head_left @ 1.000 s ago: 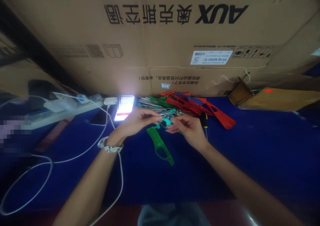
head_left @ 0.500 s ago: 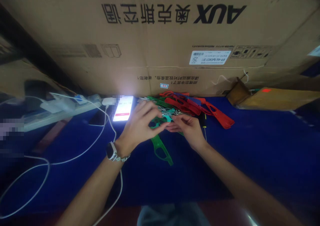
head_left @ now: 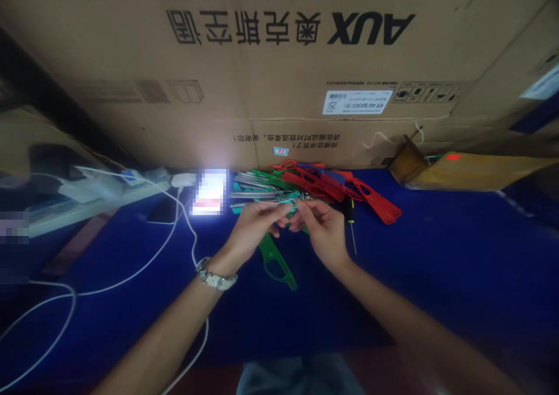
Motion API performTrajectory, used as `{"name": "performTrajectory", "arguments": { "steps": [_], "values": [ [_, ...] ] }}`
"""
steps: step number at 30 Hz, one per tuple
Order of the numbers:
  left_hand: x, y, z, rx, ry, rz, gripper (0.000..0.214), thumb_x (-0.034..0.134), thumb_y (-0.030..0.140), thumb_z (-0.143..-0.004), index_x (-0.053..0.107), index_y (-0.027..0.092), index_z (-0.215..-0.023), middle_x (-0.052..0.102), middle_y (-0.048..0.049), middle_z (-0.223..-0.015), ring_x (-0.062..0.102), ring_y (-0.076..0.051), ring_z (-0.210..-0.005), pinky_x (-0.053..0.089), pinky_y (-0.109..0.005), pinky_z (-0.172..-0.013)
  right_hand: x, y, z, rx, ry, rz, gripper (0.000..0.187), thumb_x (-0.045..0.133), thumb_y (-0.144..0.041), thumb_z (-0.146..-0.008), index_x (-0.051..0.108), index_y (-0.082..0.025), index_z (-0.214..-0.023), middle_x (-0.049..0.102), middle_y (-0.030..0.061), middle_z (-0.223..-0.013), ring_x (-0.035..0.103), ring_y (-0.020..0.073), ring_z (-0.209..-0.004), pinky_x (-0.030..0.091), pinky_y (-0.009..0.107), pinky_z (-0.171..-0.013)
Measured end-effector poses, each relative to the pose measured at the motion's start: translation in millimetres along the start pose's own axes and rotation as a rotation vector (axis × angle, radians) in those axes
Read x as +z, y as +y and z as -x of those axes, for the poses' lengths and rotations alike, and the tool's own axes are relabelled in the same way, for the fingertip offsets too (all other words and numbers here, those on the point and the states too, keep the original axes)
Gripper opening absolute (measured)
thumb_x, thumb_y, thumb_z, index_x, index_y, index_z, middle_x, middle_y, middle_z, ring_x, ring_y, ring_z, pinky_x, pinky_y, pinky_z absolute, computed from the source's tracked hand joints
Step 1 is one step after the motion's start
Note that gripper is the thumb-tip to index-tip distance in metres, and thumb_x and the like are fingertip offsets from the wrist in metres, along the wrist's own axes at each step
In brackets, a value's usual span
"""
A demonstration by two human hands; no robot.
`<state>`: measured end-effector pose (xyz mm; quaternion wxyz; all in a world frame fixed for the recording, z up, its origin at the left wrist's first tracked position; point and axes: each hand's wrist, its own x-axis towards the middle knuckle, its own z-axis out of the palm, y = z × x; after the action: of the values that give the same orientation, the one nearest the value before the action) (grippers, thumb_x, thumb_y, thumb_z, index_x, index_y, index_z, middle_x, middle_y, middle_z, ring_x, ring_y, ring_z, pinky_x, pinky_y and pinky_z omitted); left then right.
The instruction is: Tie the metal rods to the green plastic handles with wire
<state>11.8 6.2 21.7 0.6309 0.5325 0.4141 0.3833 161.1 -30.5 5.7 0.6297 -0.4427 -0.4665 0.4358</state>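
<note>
A heap of plastic-handled tools lies on the blue table cover (head_left: 437, 267), with red ones (head_left: 371, 200) to the right and green and teal ones with metal parts (head_left: 255, 182) to the left. A green handle (head_left: 275, 264) sticks out toward me under my hands. My left hand (head_left: 255, 226), with a watch on its wrist, pinches a small teal and metal piece at the heap's front edge. My right hand (head_left: 321, 226) meets it fingertip to fingertip, pinching the same small piece. What exactly the fingers hold is too small to name.
A big cardboard box (head_left: 279, 69) walls off the back. A lit phone (head_left: 210, 192) lies left of the heap, with white cables (head_left: 144, 264) and a power strip (head_left: 87, 188) further left. A thin screwdriver (head_left: 350, 223) lies by my right hand. A brown packet (head_left: 476, 170) sits at the right.
My left hand has turned from lying over the green handle to a pinch beside the right hand. Both hands have shifted slightly left and closer together.
</note>
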Motion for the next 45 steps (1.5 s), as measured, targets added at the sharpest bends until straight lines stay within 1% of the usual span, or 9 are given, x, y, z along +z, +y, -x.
{"name": "performTrajectory", "arguments": {
  "steps": [7,15,21,24,29,32,37,41,45],
  "values": [
    [-1.4,1,0,-0.024,-0.109,0.067,0.018,0.081,0.035,-0.078,0.076,0.018,-0.077,0.067,-0.0012,-0.072,0.061,-0.009,-0.066,0.046,-0.018,-0.052,1,1,2,-0.027,0.017,-0.032,0.029,0.073,-0.043,-0.085,0.052,-0.023,-0.083,0.068,-0.0032,-0.063,0.063,0.0123,-0.052,0.056,0.027,-0.055],
    [3.5,0,0,-0.082,-0.102,0.123,0.024,0.083,0.036,-0.072,0.074,0.014,-0.075,0.068,-0.0030,-0.072,0.062,-0.011,-0.065,0.047,-0.019,-0.052,4,14,1,-0.079,0.076,-0.063,0.037,0.074,-0.045,-0.085,0.046,-0.023,-0.075,0.065,-0.0050,-0.054,0.056,0.0101,-0.042,0.043,0.021,-0.042],
    [-1.6,0,-2,-0.093,-0.053,0.085,0.025,0.083,0.037,-0.072,0.074,0.013,-0.076,0.067,-0.0024,-0.072,0.059,-0.010,-0.062,0.047,-0.019,-0.050,-6,14,1,-0.162,-0.058,0.279,0.033,0.059,-0.044,-0.096,0.063,-0.019,-0.074,0.065,-0.0012,-0.062,0.058,0.0105,-0.055,0.046,0.024,-0.056],
    [-6.3,0,-3,-0.118,-0.060,0.018,0.027,0.083,0.038,-0.073,0.072,0.013,-0.072,0.062,-0.0007,-0.067,0.056,-0.009,-0.059,0.047,-0.019,-0.048,-12,10,-1,-0.154,-0.111,0.370,0.038,0.058,-0.045,-0.096,0.063,-0.019,-0.069,0.060,-0.0015,-0.058,0.053,0.0101,-0.053,0.042,0.025,-0.055],
    [-14.1,-1,-6,-0.108,-0.127,-0.055,0.027,0.081,0.039,-0.075,0.070,0.014,-0.074,0.062,-0.0002,-0.069,0.057,-0.010,-0.061,0.046,-0.019,-0.050,-12,9,-9,0.001,-0.117,0.113,0.034,0.074,-0.052,-0.081,0.063,-0.020,-0.083,0.059,-0.0048,-0.055,0.052,0.0102,-0.050,0.039,0.023,-0.049],
    [-18.2,-3,-7,-0.115,-0.216,-0.111,0.027,0.078,0.040,-0.079,0.071,0.014,-0.077,0.063,-0.0005,-0.070,0.057,-0.009,-0.061,0.047,-0.019,-0.051,-11,8,-12,0.087,-0.086,0.003,0.041,0.083,-0.053,-0.071,0.058,-0.020,-0.076,0.060,-0.0049,-0.052,0.048,0.0082,-0.044,0.033,0.021,-0.043],
    [-21.7,-4,-9,-0.057,-0.260,-0.166,0.027,0.074,0.041,-0.082,0.070,0.014,-0.078,0.062,0.0003,-0.070,0.056,-0.009,-0.061,0.048,-0.019,-0.052,-14,2,-14,0.189,-0.145,-0.047,0.045,0.084,-0.051,-0.070,0.055,-0.018,-0.060,0.060,-0.0028,-0.048,0.040,0.0049,-0.036,0.028,0.021,-0.037],
    [-19.4,-2,-8,0.010,-0.270,-0.171,0.026,0.073,0.041,-0.083,0.072,0.015,-0.085,0.062,0.0001,-0.073,0.057,-0.010,-0.063,0.051,-0.020,-0.051,-17,-1,-16,0.300,-0.217,-0.113,0.046,0.087,-0.050,-0.066,0.054,-0.018,-0.059,0.060,-0.0039,-0.048,0.042,0.0051,-0.033,0.030,0.019,-0.034],
    [-13.5,-3,-8,0.029,-0.208,-0.178,0.028,0.074,0.042,-0.081,0.070,0.014,-0.077,0.061,-0.0009,-0.070,0.057,-0.011,-0.061,0.050,-0.020,-0.047,-19,-2,-18,0.344,-0.232,-0.123,0.046,0.088,-0.049,-0.064,0.055,-0.018,-0.062,0.061,-0.0038,-0.049,0.045,0.0054,-0.033,0.034,0.018,-0.033]
  ]
}}
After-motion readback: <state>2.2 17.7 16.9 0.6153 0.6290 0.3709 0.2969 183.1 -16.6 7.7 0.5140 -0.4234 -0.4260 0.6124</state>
